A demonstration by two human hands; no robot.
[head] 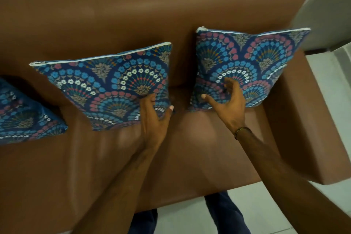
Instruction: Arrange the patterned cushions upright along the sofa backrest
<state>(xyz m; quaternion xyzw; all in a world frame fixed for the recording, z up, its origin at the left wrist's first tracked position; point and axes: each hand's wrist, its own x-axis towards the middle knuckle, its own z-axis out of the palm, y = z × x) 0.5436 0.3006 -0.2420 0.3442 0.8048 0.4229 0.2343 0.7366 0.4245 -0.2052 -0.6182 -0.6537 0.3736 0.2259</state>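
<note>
Three blue cushions with pink, white and blue fan patterns are on a brown sofa. The middle cushion stands tilted, its zip edge up, leaning toward the backrest. My left hand grips its lower right corner. The right cushion stands upright against the backrest beside the armrest. My right hand hovers with fingers spread at its lower left front, fingertips touching or nearly touching the fabric. A third cushion is at the left edge, partly cut off, leaning low on the seat.
The brown seat stretches in front of the cushions. The right armrest borders the right cushion. A white wall is behind the sofa, pale floor tiles below, and my legs in dark trousers at the seat's front edge.
</note>
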